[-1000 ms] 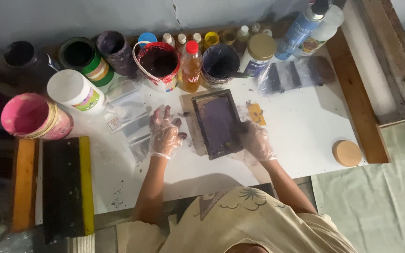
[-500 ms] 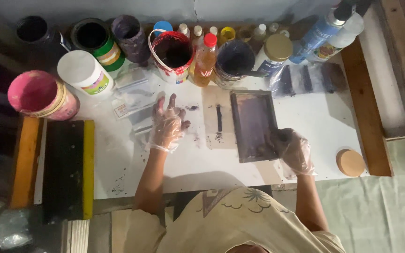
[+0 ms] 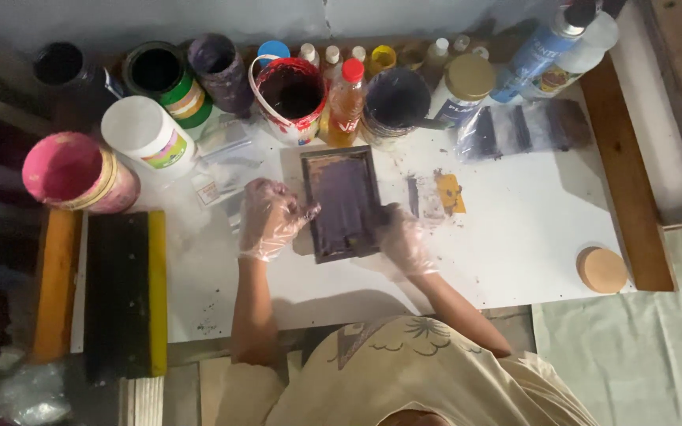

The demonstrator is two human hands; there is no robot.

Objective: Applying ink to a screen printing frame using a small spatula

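A small rectangular printing frame (image 3: 341,203) with a dark purple mesh lies flat on the white table (image 3: 515,252). My left hand (image 3: 268,219), in a clear plastic glove, grips the frame's left edge with its fingertips. My right hand (image 3: 406,239), also gloved, holds the frame's lower right corner. Just right of the frame lie a small strip with a dark stripe (image 3: 414,196) and a yellow scrap (image 3: 450,192).
Paint pots, jars and small bottles line the back edge, among them a red-stained bucket (image 3: 290,95) and a dark pot (image 3: 396,99). A pink tub (image 3: 73,170), a white jar (image 3: 145,134) and a black squeegee (image 3: 124,292) are at the left. A round wooden lid (image 3: 601,269) is at the right.
The frame, held off to the right half a second ago, has come back left and lies in the middle of the table. My right hand moved left with it; my left hand now grips its edge.
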